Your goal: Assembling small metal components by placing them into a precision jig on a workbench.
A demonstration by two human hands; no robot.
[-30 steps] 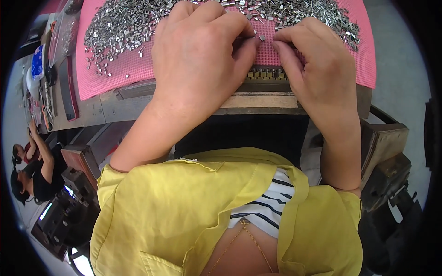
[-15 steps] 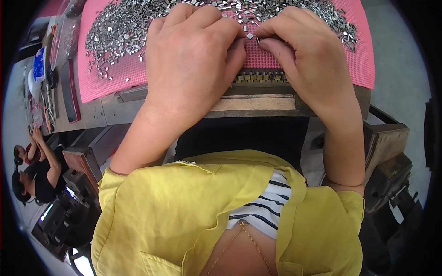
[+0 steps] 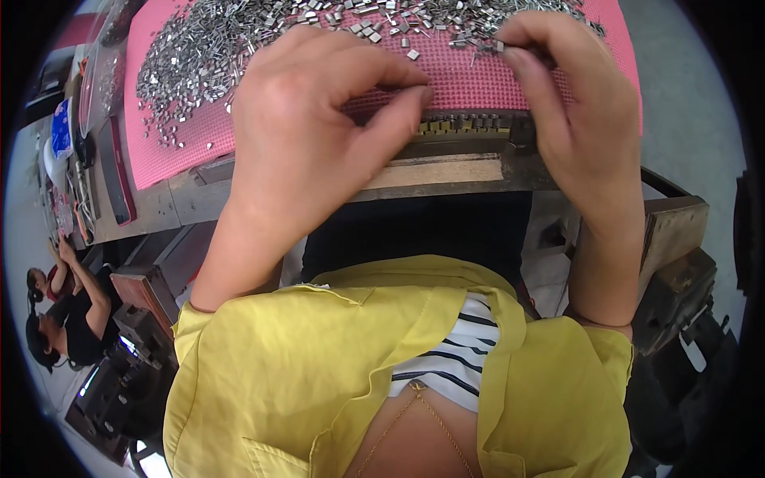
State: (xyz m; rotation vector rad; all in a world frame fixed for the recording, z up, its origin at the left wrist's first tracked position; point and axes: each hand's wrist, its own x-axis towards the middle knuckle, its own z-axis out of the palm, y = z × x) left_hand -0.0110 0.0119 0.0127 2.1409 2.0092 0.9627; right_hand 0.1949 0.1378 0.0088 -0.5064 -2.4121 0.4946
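My left hand [image 3: 311,127] hovers over the near edge of the pink mesh mat [image 3: 478,88]. Its thumb and forefinger are pinched together close to a row of small brass blocks [image 3: 462,123] in a dark metal holder. Whatever lies between those fingertips is too small to make out. At the near side of the pile, my right hand [image 3: 582,103] pinches a small metal piece [image 3: 500,46] between thumb and forefinger. Loose silvery metal pieces [image 3: 199,72] spread across the mat. A single square piece [image 3: 413,55] lies between my hands.
A wooden strip [image 3: 438,171] runs along the bench's front edge. Left of the mat are a dark red flat case [image 3: 115,175], a blue packet [image 3: 61,127] and clear plastic bags [image 3: 107,72]. Two people [image 3: 76,311] sit far left. A wooden drawer [image 3: 673,227] juts out at right.
My hands have moved apart. The left has drawn slightly back toward the brass row, and the right has shifted right to the pile's near edge. More of the mat between them shows.
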